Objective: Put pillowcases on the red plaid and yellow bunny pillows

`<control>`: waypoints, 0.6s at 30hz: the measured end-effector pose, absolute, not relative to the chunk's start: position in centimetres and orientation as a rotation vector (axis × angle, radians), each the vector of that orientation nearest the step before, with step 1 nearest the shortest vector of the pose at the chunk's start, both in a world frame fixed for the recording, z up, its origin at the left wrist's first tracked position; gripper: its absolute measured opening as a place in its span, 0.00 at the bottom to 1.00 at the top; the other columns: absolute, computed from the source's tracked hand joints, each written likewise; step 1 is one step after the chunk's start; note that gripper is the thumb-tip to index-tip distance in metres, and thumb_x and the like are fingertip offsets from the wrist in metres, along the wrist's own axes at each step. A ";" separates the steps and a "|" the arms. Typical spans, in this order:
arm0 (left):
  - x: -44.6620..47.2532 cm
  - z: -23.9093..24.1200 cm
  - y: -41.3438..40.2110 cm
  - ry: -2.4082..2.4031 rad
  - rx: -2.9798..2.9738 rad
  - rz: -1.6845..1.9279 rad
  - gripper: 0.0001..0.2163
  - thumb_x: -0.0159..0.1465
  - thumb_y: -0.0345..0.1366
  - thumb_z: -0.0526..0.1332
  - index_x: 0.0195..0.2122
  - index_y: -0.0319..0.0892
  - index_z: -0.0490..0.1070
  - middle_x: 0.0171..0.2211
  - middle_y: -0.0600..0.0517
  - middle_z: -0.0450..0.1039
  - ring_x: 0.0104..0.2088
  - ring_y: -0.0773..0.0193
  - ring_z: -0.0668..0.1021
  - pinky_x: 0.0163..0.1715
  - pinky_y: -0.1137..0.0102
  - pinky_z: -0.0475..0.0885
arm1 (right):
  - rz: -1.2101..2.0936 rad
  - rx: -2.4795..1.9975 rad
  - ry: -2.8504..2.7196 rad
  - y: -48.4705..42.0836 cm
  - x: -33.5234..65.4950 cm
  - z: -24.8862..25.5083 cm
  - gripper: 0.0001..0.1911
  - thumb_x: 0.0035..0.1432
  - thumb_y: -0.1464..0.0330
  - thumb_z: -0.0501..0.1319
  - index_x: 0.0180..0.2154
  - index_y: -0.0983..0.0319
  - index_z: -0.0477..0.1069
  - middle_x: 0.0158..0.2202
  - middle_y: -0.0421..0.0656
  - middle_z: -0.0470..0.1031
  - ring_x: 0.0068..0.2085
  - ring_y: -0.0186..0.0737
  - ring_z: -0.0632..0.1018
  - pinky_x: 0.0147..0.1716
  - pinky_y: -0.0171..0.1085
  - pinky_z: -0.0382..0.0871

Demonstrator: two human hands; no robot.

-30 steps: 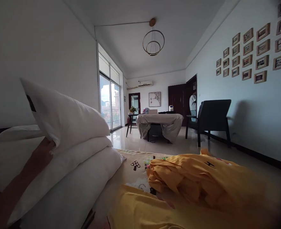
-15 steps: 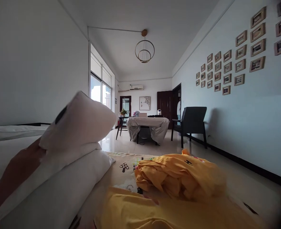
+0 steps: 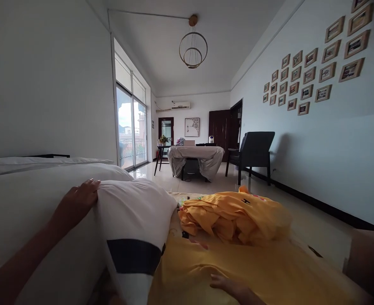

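My left hand is closed on the upper left corner of a white pillow with a dark band across it. The pillow stands tilted beside larger white pillows on the left. Low in the view, my right hand hovers over or rests on a spread yellow cloth; contact is unclear. Its visible fingers point left, apart, with nothing seen in them. Beyond it lies a crumpled orange-yellow cloth with a black letter-like print.
A patterned sheet shows under the cloths. Past the bed, a covered table and a dark armchair stand on the tiled floor. A brown box-like shape is at the lower right.
The white pillow has come down and right from its raised position, and its dark band now faces me. My right hand has come into view over the yellow cloth. The view has tilted slightly down.
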State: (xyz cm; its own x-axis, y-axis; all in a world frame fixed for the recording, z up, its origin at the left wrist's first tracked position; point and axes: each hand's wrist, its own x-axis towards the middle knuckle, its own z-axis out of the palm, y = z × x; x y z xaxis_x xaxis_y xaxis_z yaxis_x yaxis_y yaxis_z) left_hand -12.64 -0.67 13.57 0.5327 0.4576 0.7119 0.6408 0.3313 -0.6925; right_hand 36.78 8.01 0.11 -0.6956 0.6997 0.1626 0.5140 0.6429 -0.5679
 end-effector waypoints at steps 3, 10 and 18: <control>-10.3 15.0 -0.4 -1.030 -1.291 -0.144 0.14 0.64 0.22 0.47 0.38 0.35 0.73 0.46 0.39 0.75 0.48 0.49 0.76 0.34 0.63 0.68 | 0.704 -0.856 -2.511 5.7 31.7 3.8 0.35 0.52 0.56 0.62 0.62 0.52 0.60 0.62 0.45 0.62 0.63 0.48 0.62 0.61 0.46 0.57; -2.6 18.3 1.8 -0.928 -1.297 -0.145 0.11 0.64 0.22 0.51 0.35 0.37 0.71 0.46 0.42 0.75 0.48 0.50 0.75 0.41 0.60 0.68 | 0.337 -0.852 -2.372 2.5 15.2 10.7 0.55 0.48 0.60 0.65 0.68 0.68 0.35 0.68 0.61 0.34 0.67 0.68 0.44 0.56 0.66 0.51; -0.5 17.7 -2.4 -0.981 -1.358 -0.512 0.13 0.65 0.28 0.55 0.50 0.33 0.64 0.48 0.39 0.72 0.48 0.52 0.74 0.44 0.61 0.68 | 0.138 -1.207 -2.102 12.7 19.4 12.6 0.16 0.53 0.74 0.55 0.44 0.66 0.72 0.38 0.52 0.78 0.40 0.49 0.78 0.34 0.38 0.66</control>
